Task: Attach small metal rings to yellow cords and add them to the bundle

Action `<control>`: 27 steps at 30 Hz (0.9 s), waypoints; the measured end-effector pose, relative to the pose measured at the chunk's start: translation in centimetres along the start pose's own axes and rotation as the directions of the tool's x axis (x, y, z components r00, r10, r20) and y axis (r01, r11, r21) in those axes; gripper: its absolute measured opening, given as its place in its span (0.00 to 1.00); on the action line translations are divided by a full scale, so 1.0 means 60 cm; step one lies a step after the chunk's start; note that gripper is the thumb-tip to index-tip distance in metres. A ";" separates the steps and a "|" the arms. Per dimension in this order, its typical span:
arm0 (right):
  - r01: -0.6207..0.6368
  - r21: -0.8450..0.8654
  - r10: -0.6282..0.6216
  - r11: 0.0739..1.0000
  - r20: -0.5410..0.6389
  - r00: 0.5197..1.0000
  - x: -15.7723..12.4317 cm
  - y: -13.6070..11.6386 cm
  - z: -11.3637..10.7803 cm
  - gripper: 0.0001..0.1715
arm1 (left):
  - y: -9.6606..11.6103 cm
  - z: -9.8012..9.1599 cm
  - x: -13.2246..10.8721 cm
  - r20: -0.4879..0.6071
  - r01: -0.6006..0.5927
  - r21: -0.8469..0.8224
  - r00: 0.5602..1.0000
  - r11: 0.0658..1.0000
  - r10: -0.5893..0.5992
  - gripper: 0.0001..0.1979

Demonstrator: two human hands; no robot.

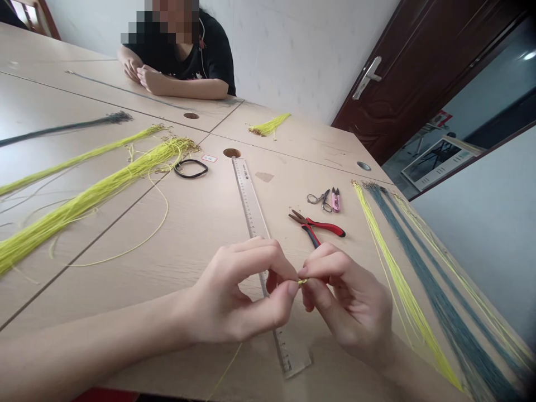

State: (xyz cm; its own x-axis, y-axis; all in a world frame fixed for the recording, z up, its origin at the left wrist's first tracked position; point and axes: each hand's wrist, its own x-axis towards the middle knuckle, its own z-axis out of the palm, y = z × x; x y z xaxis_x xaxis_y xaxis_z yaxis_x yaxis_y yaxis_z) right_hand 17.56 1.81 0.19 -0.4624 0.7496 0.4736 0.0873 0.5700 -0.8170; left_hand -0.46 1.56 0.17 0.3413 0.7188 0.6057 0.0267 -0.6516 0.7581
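My left hand (243,293) and my right hand (347,304) meet just above the near table edge. Both pinch a thin yellow cord (302,281) by its small tip, fingertips touching. The cord's loose length trails down under my left hand toward the table edge. A clear plastic ruler (255,215) lies beneath my hands and runs away from me. Red-handled pliers (318,226) rest just beyond my right hand.
Bundles of yellow cords (84,198) stretch across the left; yellow and dark grey cords (422,279) lie at the right edge. Small scissors and a pink snipper (329,199), a black loop (190,168) and table holes lie farther off. Another person's hands (142,72) rest at the far side.
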 end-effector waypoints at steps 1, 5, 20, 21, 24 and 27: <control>0.013 -0.002 -0.013 1.000 -0.001 1.000 0.001 -0.001 0.000 0.10 | 0.000 0.000 -0.001 -0.004 -0.006 0.009 1.000 1.000 0.006 0.07; 0.022 -0.012 -0.022 1.000 0.001 1.000 0.003 -0.002 0.000 0.09 | -0.001 0.000 -0.001 -0.020 -0.007 0.049 1.000 0.999 0.008 0.06; 0.046 -0.047 -0.045 0.998 0.029 0.999 0.001 -0.003 0.000 0.09 | -0.007 0.000 -0.002 -0.022 0.012 0.077 1.000 0.997 -0.010 0.06; 0.052 -0.053 -0.050 0.997 0.028 0.998 0.001 -0.003 -0.001 0.09 | -0.007 0.000 -0.002 -0.020 0.015 0.080 1.000 0.997 -0.013 0.06; 0.066 -0.074 -0.064 0.995 0.030 0.998 0.003 -0.002 0.000 0.09 | -0.008 -0.001 -0.001 -0.018 0.022 0.087 1.000 0.996 -0.020 0.06; 0.078 -0.090 -0.075 0.993 0.036 0.997 0.004 -0.001 0.002 0.09 | -0.007 0.000 -0.001 -0.015 0.024 0.093 1.000 0.995 -0.023 0.06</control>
State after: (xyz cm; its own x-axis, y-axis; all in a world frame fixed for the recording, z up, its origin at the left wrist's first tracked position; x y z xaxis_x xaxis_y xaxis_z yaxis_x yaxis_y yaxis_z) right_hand 17.36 1.93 0.29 -0.4989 0.6921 0.5216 0.1300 0.6548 -0.7445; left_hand -0.51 1.77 -0.17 0.3264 0.7370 0.5918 0.1226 -0.6539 0.7466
